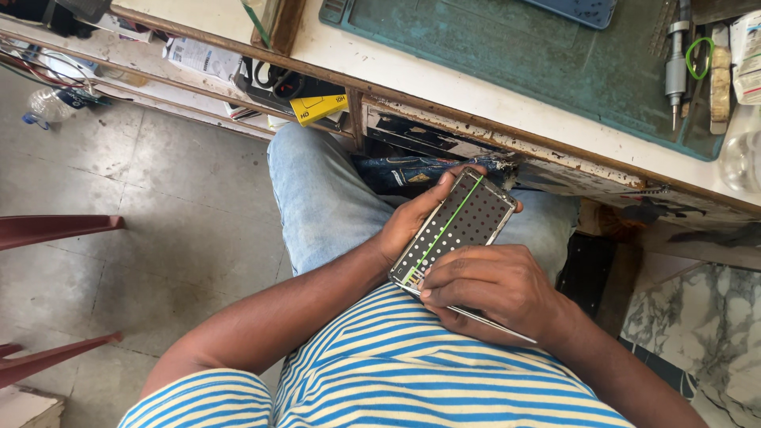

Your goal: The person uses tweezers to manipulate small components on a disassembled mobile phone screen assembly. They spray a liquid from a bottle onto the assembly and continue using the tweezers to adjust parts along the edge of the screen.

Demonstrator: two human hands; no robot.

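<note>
Dotted black, with one green line running its length, the phone panel [458,227] lies tilted over the person's lap, just below the worn edge of the workbench [476,127]. The left hand [412,218] cups it from beneath, thumb along the near long edge and fingertips curled over the far top corner, closed around it. The right hand [495,289] rests on the panel's lower end, fingers bent and pinched on a thin metal tool [495,323] whose tip meets the bottom corner. Beyond the hands, a teal work mat [515,63] on the bench carries a silver screwdriver [675,67]. A shelf under the bench, up and left of the left hand, holds a yellow box [319,108]. Left of the left forearm lies open grey floor [158,214], bounded by red chair legs [55,230].
</note>
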